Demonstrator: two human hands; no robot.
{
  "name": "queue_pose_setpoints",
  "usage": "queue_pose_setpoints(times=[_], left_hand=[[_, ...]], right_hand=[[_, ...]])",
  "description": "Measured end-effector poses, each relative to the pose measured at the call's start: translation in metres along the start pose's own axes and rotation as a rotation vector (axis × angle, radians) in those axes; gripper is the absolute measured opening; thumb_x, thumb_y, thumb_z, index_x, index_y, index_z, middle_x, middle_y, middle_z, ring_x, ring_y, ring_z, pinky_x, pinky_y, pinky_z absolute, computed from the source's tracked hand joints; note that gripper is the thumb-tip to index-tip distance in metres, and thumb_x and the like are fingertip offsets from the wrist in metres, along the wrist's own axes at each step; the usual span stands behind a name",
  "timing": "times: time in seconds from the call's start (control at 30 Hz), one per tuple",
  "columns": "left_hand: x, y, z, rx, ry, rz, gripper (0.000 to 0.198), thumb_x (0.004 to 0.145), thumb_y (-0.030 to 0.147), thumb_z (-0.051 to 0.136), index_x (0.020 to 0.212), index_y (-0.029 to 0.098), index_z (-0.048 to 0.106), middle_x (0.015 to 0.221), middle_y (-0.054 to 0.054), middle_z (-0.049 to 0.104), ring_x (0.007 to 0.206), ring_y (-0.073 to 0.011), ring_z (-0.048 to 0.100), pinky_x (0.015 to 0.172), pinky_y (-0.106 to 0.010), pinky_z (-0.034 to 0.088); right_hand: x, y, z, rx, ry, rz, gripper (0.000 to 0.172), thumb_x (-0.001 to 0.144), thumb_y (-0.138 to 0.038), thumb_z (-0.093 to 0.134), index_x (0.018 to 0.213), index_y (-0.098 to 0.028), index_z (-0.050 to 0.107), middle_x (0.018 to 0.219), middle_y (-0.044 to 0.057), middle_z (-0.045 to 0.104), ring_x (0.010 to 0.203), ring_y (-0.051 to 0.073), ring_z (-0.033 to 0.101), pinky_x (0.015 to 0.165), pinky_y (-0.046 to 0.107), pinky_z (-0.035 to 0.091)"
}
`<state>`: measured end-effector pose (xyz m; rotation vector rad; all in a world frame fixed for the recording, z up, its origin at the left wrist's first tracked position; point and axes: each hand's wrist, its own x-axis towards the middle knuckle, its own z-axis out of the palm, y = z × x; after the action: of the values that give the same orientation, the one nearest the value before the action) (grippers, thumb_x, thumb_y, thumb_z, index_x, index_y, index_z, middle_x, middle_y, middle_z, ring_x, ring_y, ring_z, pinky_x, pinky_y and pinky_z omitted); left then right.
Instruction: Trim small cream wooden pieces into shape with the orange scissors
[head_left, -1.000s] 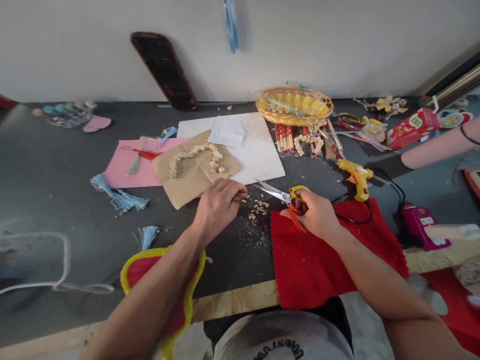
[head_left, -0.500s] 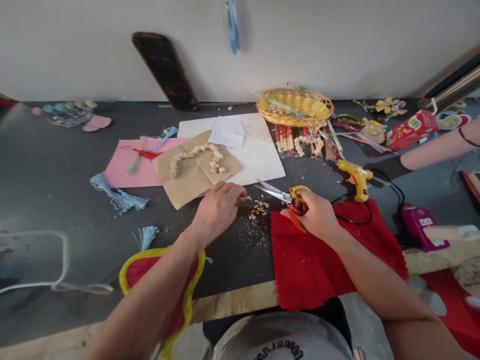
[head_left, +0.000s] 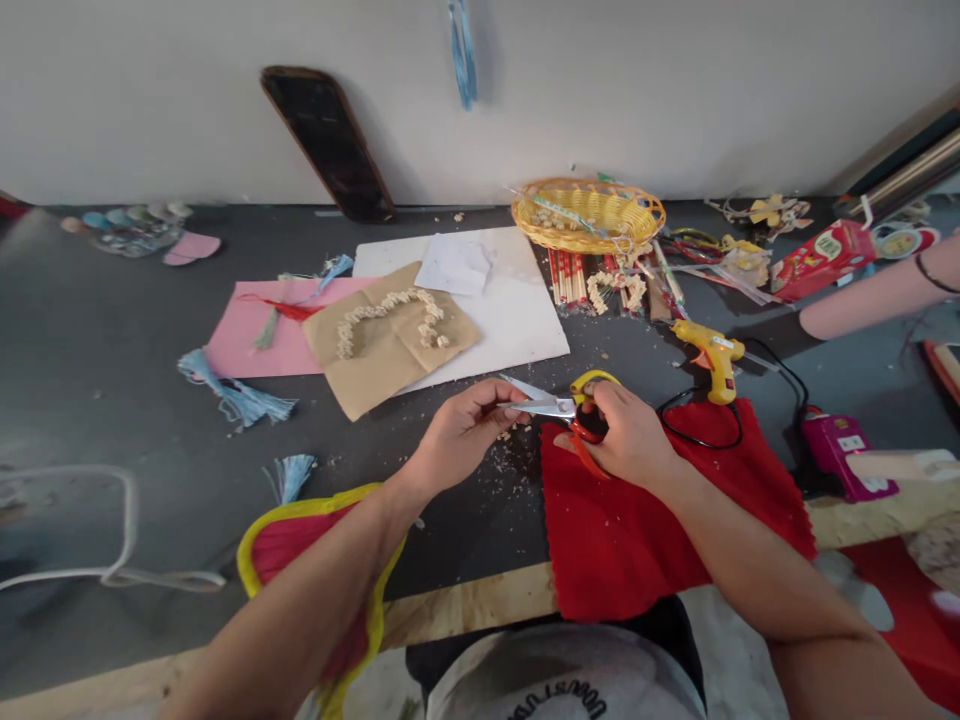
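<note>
My right hand (head_left: 630, 432) grips scissors with yellow and red-orange handles (head_left: 551, 406), their blades parted and pointing left. My left hand (head_left: 469, 425) is pinched closed right at the blade tips; whatever its fingers hold is too small to make out. Small pale cut pieces (head_left: 523, 434) lie on the dark table below the blades. Behind my left hand, a curved row of pale beaded pieces (head_left: 394, 303) rests on brown paper (head_left: 352, 385). A red cloth (head_left: 615, 540) lies under my right hand and forearm.
A yellow wicker basket (head_left: 589, 240) stands at the back, with red-and-white sticks (head_left: 568, 277) before it. At the right are a yellow glue gun (head_left: 712, 357), a purple box (head_left: 844, 450) and a red carton (head_left: 821, 260). A phone (head_left: 330, 145) leans against the wall.
My left hand has moved right and turned, so its pinched fingers now meet the scissor blades. The scissors have shifted slightly left and down in my right hand.
</note>
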<state>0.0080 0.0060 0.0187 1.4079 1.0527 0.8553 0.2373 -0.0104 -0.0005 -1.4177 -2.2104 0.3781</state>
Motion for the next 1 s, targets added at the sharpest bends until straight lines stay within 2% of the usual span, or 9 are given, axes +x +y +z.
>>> queue_pose_setpoints(times=[0.27,0.53,0.77,1.0], left_hand=[[-0.0001,-0.0016,0.0005,0.032,0.014,0.002,0.005,0.081,0.018,0.060,0.079,0.016,0.065,0.073,-0.003,0.067,0.063,-0.0117,0.057,0.058,-0.022,0.047],[-0.0001,-0.0040,-0.0006,-0.006,-0.019,0.031,0.016,0.085,0.030,0.060,0.081,0.016,0.067,0.076,-0.004,0.066,0.069,-0.0133,0.060,0.065,-0.025,0.050],[0.0002,0.0014,0.0011,-0.045,0.000,-0.066,0.016,0.082,0.033,0.063,0.082,0.017,0.065,0.073,-0.004,0.067,0.067,-0.0134,0.060,0.062,-0.024,0.050],[-0.0004,-0.0021,-0.0024,0.057,0.009,-0.044,0.012,0.081,0.027,0.062,0.081,0.017,0.068,0.072,-0.004,0.069,0.066,-0.0139,0.060,0.059,-0.023,0.048]], right_hand=[[-0.0023,0.0004,0.0019,-0.022,-0.035,0.004,0.045,0.080,-0.063,0.060,0.092,-0.020,0.052,0.082,0.008,0.063,0.078,0.025,0.063,0.071,0.036,0.050],[-0.0027,0.0024,0.0011,-0.017,-0.074,0.054,0.041,0.081,-0.062,0.060,0.077,-0.023,0.050,0.066,0.000,0.058,0.058,0.016,0.056,0.054,0.027,0.040],[-0.0005,0.0002,-0.0020,-0.006,-0.016,0.010,0.044,0.080,-0.064,0.059,0.087,-0.021,0.051,0.077,0.005,0.062,0.074,0.022,0.061,0.067,0.032,0.047],[-0.0006,-0.0005,-0.0043,-0.011,-0.065,0.009,0.041,0.080,-0.062,0.060,0.080,-0.023,0.048,0.074,0.004,0.060,0.069,0.020,0.058,0.063,0.030,0.043]])
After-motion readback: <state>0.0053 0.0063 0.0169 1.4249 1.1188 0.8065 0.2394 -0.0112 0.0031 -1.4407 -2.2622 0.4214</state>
